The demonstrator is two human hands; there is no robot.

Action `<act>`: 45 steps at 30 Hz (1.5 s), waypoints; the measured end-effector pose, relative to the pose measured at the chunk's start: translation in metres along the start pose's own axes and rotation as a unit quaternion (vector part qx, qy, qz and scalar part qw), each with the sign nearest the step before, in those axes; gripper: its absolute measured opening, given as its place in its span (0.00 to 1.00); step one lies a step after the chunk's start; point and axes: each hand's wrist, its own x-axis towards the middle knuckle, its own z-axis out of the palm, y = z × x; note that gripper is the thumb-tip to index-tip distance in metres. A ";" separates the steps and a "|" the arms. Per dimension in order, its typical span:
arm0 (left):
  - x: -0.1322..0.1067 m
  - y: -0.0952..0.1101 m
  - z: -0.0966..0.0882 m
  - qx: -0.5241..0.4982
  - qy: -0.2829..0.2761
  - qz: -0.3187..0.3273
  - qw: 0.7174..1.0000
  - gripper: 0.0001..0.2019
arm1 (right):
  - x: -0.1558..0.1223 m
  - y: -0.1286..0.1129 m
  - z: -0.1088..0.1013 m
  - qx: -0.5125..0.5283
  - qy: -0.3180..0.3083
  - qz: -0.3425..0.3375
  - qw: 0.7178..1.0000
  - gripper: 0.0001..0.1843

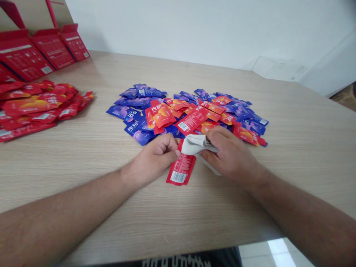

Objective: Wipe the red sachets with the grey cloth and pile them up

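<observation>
My left hand [161, 155] pinches the upper end of a red packet [181, 168], whose barcoded lower end points toward me. My right hand [230, 154] is closed around a folded whitish cloth [194, 144], and the cloth lies against the packet's top right by my left fingertips. A flat pale piece shows below my right fingers; whether it belongs to the cloth I cannot tell. Just beyond both hands is a wide heap of small packets, with red-orange packets [193, 119] lying over blue-purple packets [135, 124].
On the left lies a stack of larger red packets [36, 105]. Behind it stand red cardboard boxes [25, 53] with raised flaps. The wooden table [133, 226] meets a white wall at the back, and its front edge runs close to my body.
</observation>
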 end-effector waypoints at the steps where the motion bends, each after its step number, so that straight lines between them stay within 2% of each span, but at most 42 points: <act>1: 0.000 0.000 0.000 0.001 0.001 -0.002 1.000 0.11 | 0.000 0.000 0.000 0.001 0.000 0.000 1.000 0.08; 5: -0.001 0.001 0.000 0.012 0.008 -0.006 1.000 0.10 | 0.000 -0.002 -0.001 0.028 -0.052 -0.048 0.997 0.07; 11: 0.001 -0.003 -0.002 0.011 -0.003 0.010 1.000 0.11 | 0.001 0.001 0.000 -0.002 0.009 -0.001 1.000 0.08; 16: 0.000 0.000 0.000 0.014 0.004 0.002 1.000 0.10 | 0.000 -0.002 0.000 0.023 -0.053 -0.058 0.997 0.07; 21: 0.000 0.000 0.000 0.002 -0.002 0.002 1.000 0.11 | 0.001 0.001 -0.001 -0.003 -0.005 0.006 1.000 0.08; 26: -0.002 0.002 0.002 0.007 0.002 -0.008 1.000 0.11 | 0.000 -0.002 -0.001 0.025 -0.060 -0.046 0.997 0.06; 31: 0.000 -0.001 0.000 0.001 -0.003 0.002 1.000 0.11 | 0.001 0.001 0.000 -0.002 0.001 0.001 1.000 0.08; 37: 0.001 -0.001 -0.001 0.026 -0.006 0.009 1.000 0.10 | 0.000 -0.004 -0.002 0.024 -0.058 -0.053 0.997 0.07; 42: 0.000 0.000 -0.001 0.016 -0.008 0.000 1.000 0.11 | 0.001 -0.002 -0.002 -0.007 -0.005 0.005 1.000 0.08; 45: -0.001 0.002 0.000 0.011 -0.008 -0.003 1.000 0.11 | 0.000 -0.003 -0.002 0.008 -0.039 -0.023 0.999 0.07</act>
